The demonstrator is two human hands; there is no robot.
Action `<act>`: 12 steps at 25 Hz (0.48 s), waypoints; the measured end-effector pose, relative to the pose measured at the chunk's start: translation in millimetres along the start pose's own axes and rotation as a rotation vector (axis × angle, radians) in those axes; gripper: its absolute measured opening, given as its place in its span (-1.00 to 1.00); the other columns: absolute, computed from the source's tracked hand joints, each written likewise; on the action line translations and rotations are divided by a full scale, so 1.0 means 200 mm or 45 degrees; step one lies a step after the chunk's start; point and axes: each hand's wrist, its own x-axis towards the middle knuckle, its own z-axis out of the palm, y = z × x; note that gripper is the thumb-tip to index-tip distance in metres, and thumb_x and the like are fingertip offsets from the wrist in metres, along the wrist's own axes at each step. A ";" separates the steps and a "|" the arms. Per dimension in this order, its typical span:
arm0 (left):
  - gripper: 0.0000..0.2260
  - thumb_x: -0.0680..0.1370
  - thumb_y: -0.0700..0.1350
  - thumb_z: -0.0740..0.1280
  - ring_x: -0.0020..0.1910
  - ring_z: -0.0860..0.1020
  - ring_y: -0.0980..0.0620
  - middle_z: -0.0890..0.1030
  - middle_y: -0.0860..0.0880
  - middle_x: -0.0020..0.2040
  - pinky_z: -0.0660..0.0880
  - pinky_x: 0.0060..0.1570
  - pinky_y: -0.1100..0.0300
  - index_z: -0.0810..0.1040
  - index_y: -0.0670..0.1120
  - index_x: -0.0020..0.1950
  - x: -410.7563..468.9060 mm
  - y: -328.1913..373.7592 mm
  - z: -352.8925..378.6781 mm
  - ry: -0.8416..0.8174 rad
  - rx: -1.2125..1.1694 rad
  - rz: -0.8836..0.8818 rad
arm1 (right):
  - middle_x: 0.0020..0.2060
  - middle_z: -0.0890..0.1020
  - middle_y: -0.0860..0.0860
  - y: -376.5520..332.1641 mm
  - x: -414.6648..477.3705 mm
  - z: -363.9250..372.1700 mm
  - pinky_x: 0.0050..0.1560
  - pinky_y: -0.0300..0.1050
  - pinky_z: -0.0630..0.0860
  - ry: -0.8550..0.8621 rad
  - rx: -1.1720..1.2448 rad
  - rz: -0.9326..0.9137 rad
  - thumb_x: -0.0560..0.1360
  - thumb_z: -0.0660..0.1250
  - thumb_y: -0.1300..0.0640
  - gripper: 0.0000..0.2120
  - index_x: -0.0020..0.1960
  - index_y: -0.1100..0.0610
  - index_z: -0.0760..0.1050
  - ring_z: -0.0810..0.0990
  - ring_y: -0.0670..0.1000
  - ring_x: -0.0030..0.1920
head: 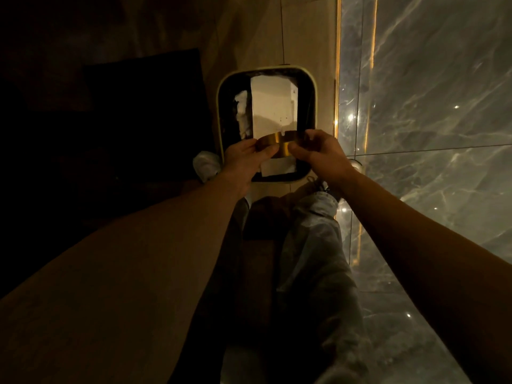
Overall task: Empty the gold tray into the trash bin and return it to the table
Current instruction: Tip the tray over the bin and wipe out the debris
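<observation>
A small round gold tray (278,142) with notches in its rim is held tipped on its side over the trash bin (220,112). My left hand (243,157) grips its left side and my right hand (318,152) grips its right side. The bin is rectangular with a pale rim and a dark liner. Inside it lie a large white sheet (274,106) and crumpled white paper (242,112). The tray's inside faces away from me, so its contents are hidden.
A dark piece of furniture (144,115) stands left of the bin. A glossy grey marble floor (429,106) with a gold strip (338,79) lies to the right. My legs in grey trousers (313,259) are below. A crumpled white bag (206,164) sits by the bin's near left corner.
</observation>
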 end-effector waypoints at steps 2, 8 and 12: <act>-0.70 0.46 -0.19 0.48 0.10 0.64 -0.05 0.67 -0.13 0.10 0.57 0.08 0.14 0.62 -0.21 0.17 0.04 -0.02 0.01 0.026 -0.012 -0.012 | 0.14 0.58 0.08 0.01 0.03 0.02 0.11 -0.07 0.57 0.072 -0.022 0.008 0.48 0.40 0.06 -0.58 0.26 0.20 0.40 0.57 0.02 0.13; -0.81 0.48 -0.07 0.47 0.09 0.65 -0.10 0.69 -0.13 0.03 0.58 0.15 0.02 0.67 -0.15 0.01 0.13 -0.04 0.01 0.164 -0.109 -0.053 | 0.15 0.60 0.11 0.01 0.09 0.06 0.17 0.00 0.53 0.097 -0.118 0.029 0.56 0.29 0.00 -0.66 0.23 0.19 0.44 0.58 0.05 0.12; -0.81 0.51 0.06 0.41 0.08 0.65 -0.09 0.69 -0.13 0.02 0.58 0.16 0.03 0.62 0.00 -0.23 0.18 -0.02 0.03 0.315 0.023 -0.112 | 0.20 0.60 0.12 0.00 0.12 0.08 0.20 -0.08 0.45 0.115 -0.154 0.010 0.59 0.23 0.04 -0.66 0.28 0.20 0.47 0.55 0.03 0.20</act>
